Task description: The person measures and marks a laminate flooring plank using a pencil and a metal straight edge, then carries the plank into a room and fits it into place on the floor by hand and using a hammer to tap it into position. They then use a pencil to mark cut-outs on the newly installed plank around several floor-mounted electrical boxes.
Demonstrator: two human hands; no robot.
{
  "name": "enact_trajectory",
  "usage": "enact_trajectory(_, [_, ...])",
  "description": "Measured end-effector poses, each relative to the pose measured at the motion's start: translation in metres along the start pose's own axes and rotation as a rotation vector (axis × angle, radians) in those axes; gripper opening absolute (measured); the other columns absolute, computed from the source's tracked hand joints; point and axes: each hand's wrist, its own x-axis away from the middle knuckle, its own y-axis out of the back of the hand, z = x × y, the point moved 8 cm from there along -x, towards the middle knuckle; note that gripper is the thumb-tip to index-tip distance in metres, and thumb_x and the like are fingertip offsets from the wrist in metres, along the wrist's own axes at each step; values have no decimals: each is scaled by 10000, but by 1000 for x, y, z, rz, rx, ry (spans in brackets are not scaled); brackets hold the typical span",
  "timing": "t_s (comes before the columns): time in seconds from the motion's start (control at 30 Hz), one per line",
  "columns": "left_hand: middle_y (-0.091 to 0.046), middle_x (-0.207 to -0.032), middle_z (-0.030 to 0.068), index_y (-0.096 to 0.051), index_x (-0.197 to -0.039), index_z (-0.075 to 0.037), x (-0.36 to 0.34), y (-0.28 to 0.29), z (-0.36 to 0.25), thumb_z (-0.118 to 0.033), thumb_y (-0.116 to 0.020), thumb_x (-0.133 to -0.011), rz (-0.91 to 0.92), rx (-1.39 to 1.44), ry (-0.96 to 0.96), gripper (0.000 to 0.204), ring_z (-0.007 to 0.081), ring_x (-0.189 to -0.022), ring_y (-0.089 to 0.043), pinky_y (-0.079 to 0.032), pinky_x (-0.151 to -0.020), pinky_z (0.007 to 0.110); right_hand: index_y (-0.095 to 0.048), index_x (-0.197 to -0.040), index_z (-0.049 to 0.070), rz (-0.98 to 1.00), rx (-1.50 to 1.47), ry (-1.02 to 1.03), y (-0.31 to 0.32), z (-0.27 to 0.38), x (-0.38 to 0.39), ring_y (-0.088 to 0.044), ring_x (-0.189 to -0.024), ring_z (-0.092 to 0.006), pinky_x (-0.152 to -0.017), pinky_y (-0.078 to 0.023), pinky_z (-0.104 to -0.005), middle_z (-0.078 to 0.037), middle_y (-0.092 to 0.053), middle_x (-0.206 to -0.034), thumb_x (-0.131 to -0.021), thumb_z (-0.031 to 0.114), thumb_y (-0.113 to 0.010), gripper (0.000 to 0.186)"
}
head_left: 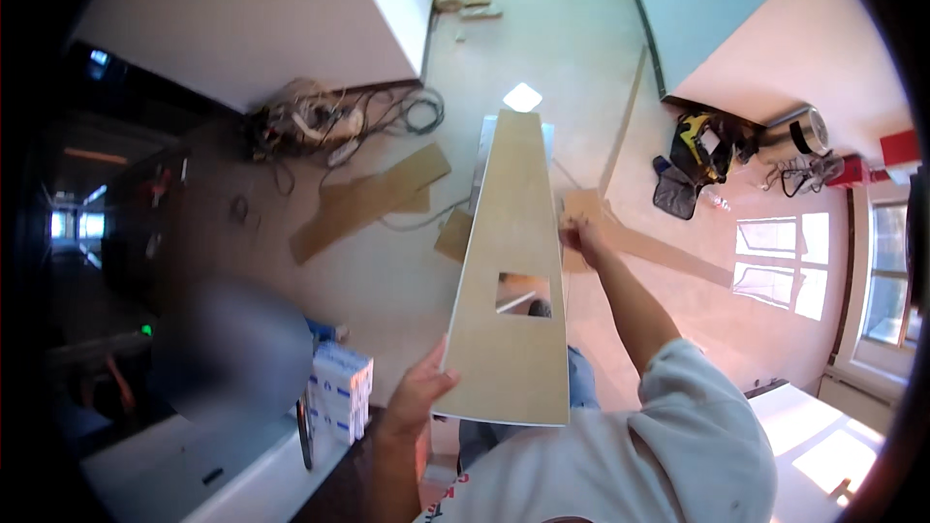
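A long tan board (509,194) with white edges stretches away in front of me, its near end close to my body. A rectangular cut-out (523,296) goes through its nearer half, and the floor shows through it. My left hand (422,389) is closed on the near left edge, thumb over the top face and the other fingers partly hidden below. Farther out, my right hand (578,236) holds the right edge, its fingertips partly hidden by the board. Beneath the far part, a grey-white support (481,160) shows on both sides.
Flat cardboard pieces (373,201) lie on the floor to the left, near coiled cables (422,111). A long cardboard strip (668,257) lies right. A black-and-yellow tool bag (702,147) stands by the right wall. White-and-blue boxes (339,392) are stacked near left, beside a blurred dark round shape (232,353).
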Motion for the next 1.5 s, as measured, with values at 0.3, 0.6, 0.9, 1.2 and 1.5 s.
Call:
enact_trajectory(0.3, [-528,-1364,161,-289,-1491,23,101,26,-53,-122,-518,-947,3,114,-183,608,177,-1214,-548,-416,-1031,303,-483,-1276,-93,162,-455,-167,-134,30,43,-639,-1053,-357,-938,-541,-473,-253,-612,-1192,-952,160,-497,411])
enact_trajectory(0.6, [-622,-1214,146,-496,-1342,-27,35,172,-36,-242,-498,-994,-434,162,-597,409,231,-1093,-619,-490,-944,361,-423,-1277,-108,150,-396,46,-219,67,68,-559,-1148,-378,-1024,-473,-452,-267,-542,-1253,-953,101,-489,390])
enact_trajectory(0.9, [-662,-1109,149,-597,-1201,-19,-61,294,-58,-220,-601,-925,-536,-877,-580,341,241,-986,-658,-530,-853,360,-436,-1294,-67,-107,-609,281,-212,92,85,-543,-1187,-381,-1067,-437,-483,-234,-538,-1287,-934,26,-469,374])
enact_trajectory(1.2, [-677,-1027,211,-651,-1079,34,-41,474,59,-337,-733,-805,-559,-272,-299,469,353,-969,-660,-534,-847,417,-488,-1219,-112,-227,-742,338,-198,113,143,-638,-1052,-378,-890,-588,-446,-249,-606,-1173,-924,6,-455,320])
enact_trajectory(1.5, [-672,-665,170,-695,-683,-19,34,598,174,-480,-530,-888,-703,-647,-73,530,330,-715,-677,-513,-733,438,-552,-1241,-86,-292,-634,410,-167,81,178,-618,-1127,-321,-980,-539,-448,-200,-601,-1261,-878,10,-398,406])
